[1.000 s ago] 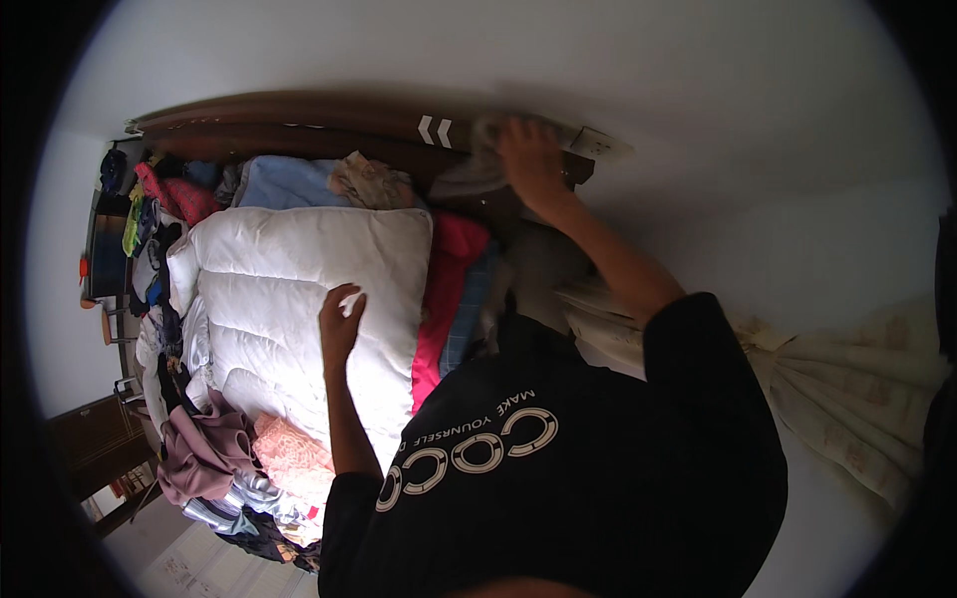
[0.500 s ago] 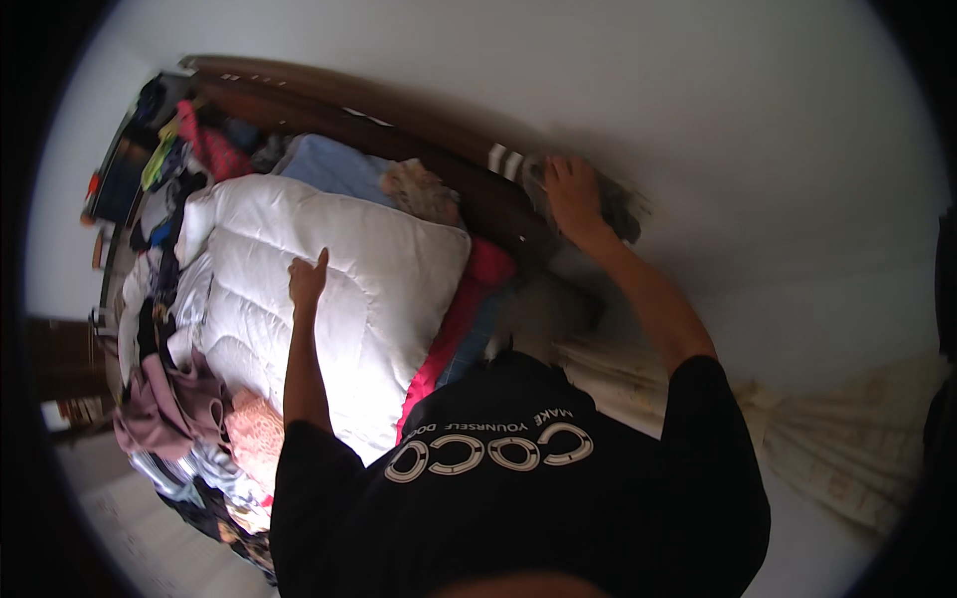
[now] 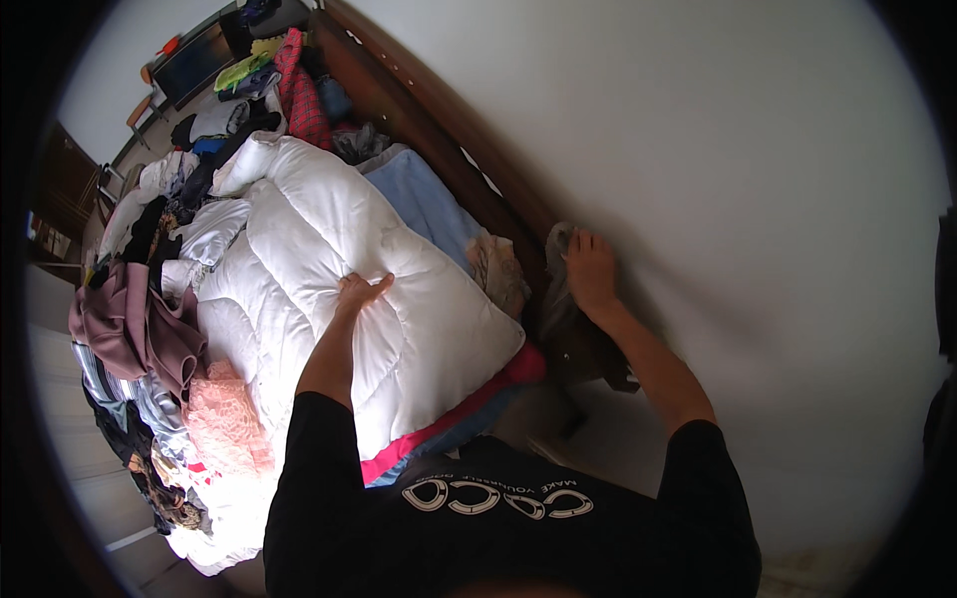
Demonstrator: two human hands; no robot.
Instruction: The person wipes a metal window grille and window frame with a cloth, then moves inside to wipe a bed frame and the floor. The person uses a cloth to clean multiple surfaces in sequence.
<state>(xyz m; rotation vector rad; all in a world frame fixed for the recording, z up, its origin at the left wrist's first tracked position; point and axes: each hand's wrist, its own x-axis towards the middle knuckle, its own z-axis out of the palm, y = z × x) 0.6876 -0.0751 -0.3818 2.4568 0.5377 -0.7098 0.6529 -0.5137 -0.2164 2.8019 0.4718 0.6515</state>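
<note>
A puffy white quilted duvet (image 3: 329,269) lies folded on a bed. My left hand (image 3: 359,293) rests on its top near the middle, fingers bent and pressing into the fabric. My right hand (image 3: 590,269) is up at the dark wooden headboard (image 3: 469,149), against the white wall, holding a grey-brown cloth (image 3: 560,299) that hangs down over the headboard's end. A light blue garment (image 3: 424,204) and a patterned beige one (image 3: 498,274) lie between the duvet and the headboard. A pink sheet edge (image 3: 469,399) shows under the duvet.
Heaps of clothes cover the bed's far and left side: a mauve garment (image 3: 130,324), a peach lacy piece (image 3: 224,424), a red checked item (image 3: 299,85). A dark wooden cabinet (image 3: 60,189) stands at the left. White wall (image 3: 748,249) fills the right.
The view has swung, so the bed now lies further up and left. My right hand slid down along the headboard with the cloth. My left hand stayed on the duvet.
</note>
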